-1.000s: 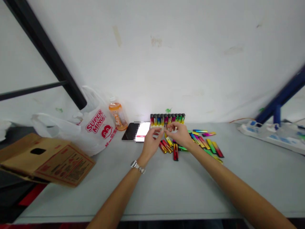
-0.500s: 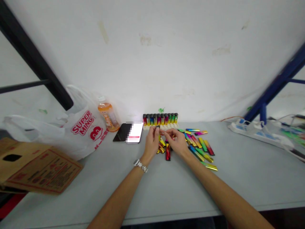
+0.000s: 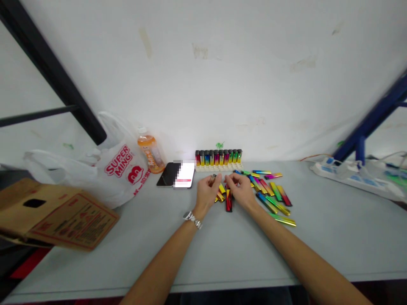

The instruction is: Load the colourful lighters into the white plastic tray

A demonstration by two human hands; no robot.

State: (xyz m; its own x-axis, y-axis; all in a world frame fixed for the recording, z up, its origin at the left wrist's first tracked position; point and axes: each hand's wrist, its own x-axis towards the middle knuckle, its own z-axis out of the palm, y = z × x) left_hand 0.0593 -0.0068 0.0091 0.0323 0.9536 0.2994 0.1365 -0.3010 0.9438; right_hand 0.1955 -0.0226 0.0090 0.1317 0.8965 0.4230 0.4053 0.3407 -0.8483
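My left hand (image 3: pixel 206 194), with a watch on its wrist, is closed around a lighter (image 3: pixel 213 178) whose metal top sticks out between the fingers; its body is mostly hidden. A small gap separates it from my right hand (image 3: pixel 242 189), whose fingertips are pinched together over something too small to make out. Beneath and between the hands lie a red lighter (image 3: pixel 229 201) and several yellow-gold ones (image 3: pixel 220 196). Behind them, a row of shiny multicoloured lighters (image 3: pixel 218 158) stands upright in a white holder (image 3: pixel 219 168). More loose lighters (image 3: pixel 267 188) are spread beside my right hand.
Left of the holder a tablet (image 3: pixel 167 174) lies on the grey table (image 3: pixel 248 254). Farther left are an orange drink bottle (image 3: pixel 151 154), a white plastic bag (image 3: pixel 104 182) and a cardboard box (image 3: pixel 70 216). A white power strip (image 3: pixel 346 176) lies at right.
My hands have come apart from each other and sit slightly lower, nearer to me. The lighter stays in my left hand. The whole view has shifted a little.
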